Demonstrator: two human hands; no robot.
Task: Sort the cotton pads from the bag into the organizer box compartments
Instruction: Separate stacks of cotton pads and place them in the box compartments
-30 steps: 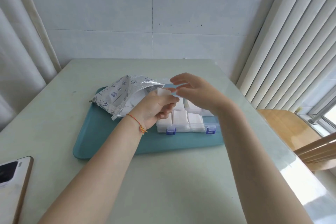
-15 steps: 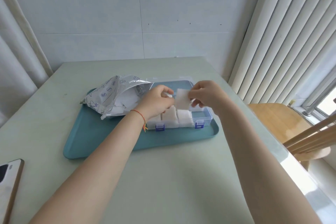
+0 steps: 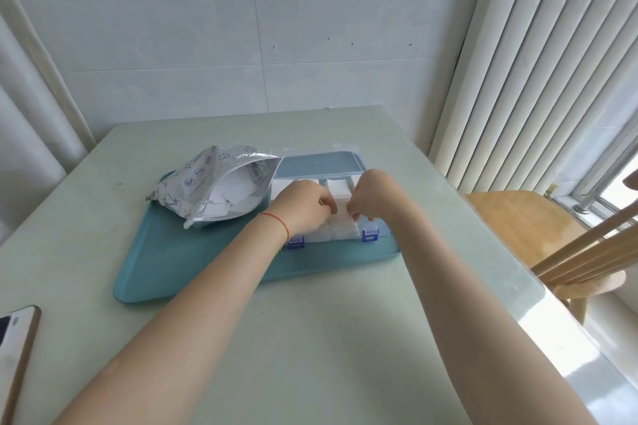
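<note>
While both arms reach across the pale table [image 3: 310,338], the left hand [image 3: 303,205] and right hand [image 3: 374,198] meet over the clear organizer box [image 3: 381,233], each pinching one edge of a white cotton pad [image 3: 341,209] with curled fingertips; the pad sits just above the filled near compartments; left of the box, on the same teal tray [image 3: 179,266], the silver bag [image 3: 214,188] lies open, more pads inside.

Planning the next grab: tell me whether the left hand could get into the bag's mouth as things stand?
Probably yes. The bag lies open toward the left hand, nothing between them, though that hand now pinches a cotton pad together with the right hand.
</note>
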